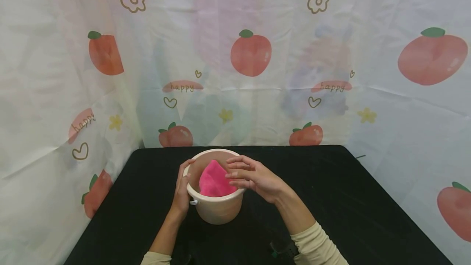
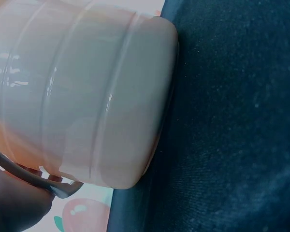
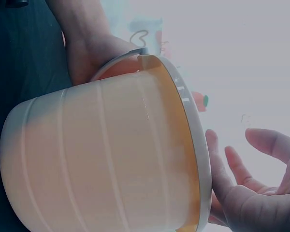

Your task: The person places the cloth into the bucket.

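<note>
A cream plastic bucket stands upright on the black table, with a bright pink cloth bunched inside it. My left hand holds the bucket's left side at the rim. Close to that hand, the bucket's handle hangs down in the left wrist view. My right hand is over the right part of the rim, its fingers spread and loosely bent, holding nothing. In the right wrist view these fingers are beside the bucket's rim; whether they touch it is unclear. The bucket's ridged wall hides the cloth there.
The black-covered table extends to both sides of the bucket. Behind it and along its sides hangs a pale curtain printed with fruit and flowers. A small dark object lies by the right sleeve.
</note>
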A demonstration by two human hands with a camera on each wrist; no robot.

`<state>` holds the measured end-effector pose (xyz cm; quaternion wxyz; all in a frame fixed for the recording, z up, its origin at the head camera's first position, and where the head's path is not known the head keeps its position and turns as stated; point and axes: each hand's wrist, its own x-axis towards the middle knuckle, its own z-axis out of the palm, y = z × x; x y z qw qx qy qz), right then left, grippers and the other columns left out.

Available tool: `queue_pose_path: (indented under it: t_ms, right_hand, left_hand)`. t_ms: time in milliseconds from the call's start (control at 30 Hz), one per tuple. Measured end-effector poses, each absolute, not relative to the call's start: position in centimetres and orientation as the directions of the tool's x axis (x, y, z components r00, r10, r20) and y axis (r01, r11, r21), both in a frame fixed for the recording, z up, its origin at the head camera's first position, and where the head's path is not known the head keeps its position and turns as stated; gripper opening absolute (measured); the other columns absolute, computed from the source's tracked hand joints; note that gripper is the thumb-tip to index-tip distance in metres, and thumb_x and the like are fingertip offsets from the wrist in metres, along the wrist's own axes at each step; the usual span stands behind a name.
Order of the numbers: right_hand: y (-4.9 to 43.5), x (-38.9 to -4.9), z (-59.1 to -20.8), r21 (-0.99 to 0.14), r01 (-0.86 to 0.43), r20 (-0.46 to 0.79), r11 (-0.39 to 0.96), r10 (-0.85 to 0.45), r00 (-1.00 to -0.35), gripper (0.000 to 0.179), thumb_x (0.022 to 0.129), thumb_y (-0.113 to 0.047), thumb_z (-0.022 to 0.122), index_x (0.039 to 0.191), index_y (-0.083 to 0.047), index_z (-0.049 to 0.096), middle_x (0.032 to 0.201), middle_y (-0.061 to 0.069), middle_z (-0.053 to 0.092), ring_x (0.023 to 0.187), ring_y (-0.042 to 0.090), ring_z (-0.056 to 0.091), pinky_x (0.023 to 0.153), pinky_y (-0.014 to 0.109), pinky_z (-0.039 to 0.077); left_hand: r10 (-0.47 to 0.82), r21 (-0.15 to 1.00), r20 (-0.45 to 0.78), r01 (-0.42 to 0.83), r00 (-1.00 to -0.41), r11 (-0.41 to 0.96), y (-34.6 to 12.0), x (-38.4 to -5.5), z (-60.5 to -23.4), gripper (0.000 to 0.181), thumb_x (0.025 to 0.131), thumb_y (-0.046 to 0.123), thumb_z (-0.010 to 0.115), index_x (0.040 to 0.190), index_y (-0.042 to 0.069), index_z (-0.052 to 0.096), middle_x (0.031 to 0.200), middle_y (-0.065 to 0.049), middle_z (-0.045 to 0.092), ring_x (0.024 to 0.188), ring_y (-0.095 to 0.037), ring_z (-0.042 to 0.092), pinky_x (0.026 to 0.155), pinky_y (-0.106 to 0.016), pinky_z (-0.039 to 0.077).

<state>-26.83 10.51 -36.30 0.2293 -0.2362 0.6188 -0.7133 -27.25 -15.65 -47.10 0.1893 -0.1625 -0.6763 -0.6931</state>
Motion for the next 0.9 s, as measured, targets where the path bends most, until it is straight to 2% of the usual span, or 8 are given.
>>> queue_pose_path:
  t_ms: [400, 600, 667, 700, 767, 833, 900]
  right_hand:
    - [10.9, -26.9, -36.4, -0.99, 0.038, 0.054, -0.137, -0.609, -0.791, 0.041, 0.105, -0.003, 0.053, 0.145, 0.003, 0.045, 0.139, 0.023, 0.054, 0.128, 0.039, 0.057, 0.099, 0.042, 0.05]
    - [12.2, -26.8, -36.6, -0.994, 0.012, 0.056, -0.11, -0.595, -0.802, 0.038, 0.107, -0.007, 0.052, 0.142, 0.005, 0.048, 0.14, 0.025, 0.056, 0.124, 0.037, 0.061, 0.096, 0.041, 0.052]
    - [13.1, -26.7, -36.7, -0.995, 0.008, 0.051, -0.1, -0.58, -0.813, 0.038, 0.107, -0.009, 0.053, 0.142, 0.006, 0.049, 0.141, 0.028, 0.054, 0.122, 0.036, 0.063, 0.095, 0.042, 0.053]
    - [13.5, -26.7, -36.9, -0.995, 0.01, 0.047, -0.097, -0.57, -0.82, 0.038, 0.107, -0.01, 0.054, 0.141, 0.006, 0.049, 0.141, 0.029, 0.053, 0.121, 0.035, 0.063, 0.094, 0.043, 0.053]
    - [14.5, -26.9, -37.2, -0.995, 0.017, 0.04, -0.098, -0.556, -0.83, 0.039, 0.107, -0.011, 0.055, 0.141, 0.006, 0.05, 0.141, 0.029, 0.052, 0.121, 0.034, 0.063, 0.094, 0.044, 0.053]
    - [15.4, -27.0, -37.5, -0.995, 0.023, 0.033, -0.098, -0.537, -0.843, 0.04, 0.106, -0.013, 0.057, 0.14, 0.007, 0.05, 0.141, 0.029, 0.052, 0.123, 0.035, 0.061, 0.094, 0.045, 0.053]
    - [16.5, -27.1, -37.8, -0.996, 0.013, 0.033, -0.086, -0.515, -0.857, 0.043, 0.105, -0.014, 0.058, 0.141, 0.009, 0.049, 0.142, 0.028, 0.051, 0.125, 0.037, 0.06, 0.095, 0.044, 0.052]
  left_hand:
    - [-0.029, 0.873, 0.487, 0.488, -0.873, -0.021, -15.7, -27.6, -47.3, 0.048, 0.102, 0.017, 0.03, 0.149, 0.008, 0.038, 0.151, -0.015, 0.039, 0.134, -0.032, 0.037, 0.108, -0.059, 0.028]
    - [-0.02, 0.897, 0.442, 0.442, -0.897, -0.002, -16.1, -27.1, -47.1, 0.048, 0.103, 0.017, 0.03, 0.15, 0.011, 0.037, 0.153, -0.014, 0.037, 0.136, -0.032, 0.035, 0.109, -0.06, 0.026]
    - [0.005, 0.911, 0.412, 0.412, -0.911, 0.018, -16.4, -26.9, -46.8, 0.048, 0.104, 0.019, 0.03, 0.152, 0.013, 0.036, 0.155, -0.013, 0.035, 0.134, -0.029, 0.036, 0.107, -0.055, 0.03]
    - [0.022, 0.919, 0.394, 0.394, -0.919, 0.027, -16.7, -26.7, -46.6, 0.049, 0.104, 0.02, 0.031, 0.153, 0.014, 0.035, 0.153, -0.013, 0.036, 0.124, -0.03, 0.044, 0.102, -0.051, 0.037]
    - [0.073, 0.932, 0.36, 0.361, -0.93, 0.006, -17.4, -26.5, -46.2, 0.05, 0.106, 0.023, 0.028, 0.155, 0.016, 0.032, 0.155, -0.013, 0.034, 0.122, -0.029, 0.044, 0.096, -0.046, 0.04]
    - [0.134, 0.943, 0.333, 0.332, -0.933, -0.028, -18.4, -26.4, -45.7, 0.05, 0.109, 0.028, 0.025, 0.158, 0.016, 0.03, 0.157, -0.013, 0.032, 0.125, -0.029, 0.043, 0.098, -0.046, 0.039]
    - [0.185, 0.943, 0.331, 0.331, -0.925, -0.034, -19.6, -26.4, -45.3, 0.052, 0.111, 0.033, 0.02, 0.16, 0.017, 0.028, 0.16, -0.013, 0.03, 0.132, -0.033, 0.041, 0.106, -0.052, 0.034]
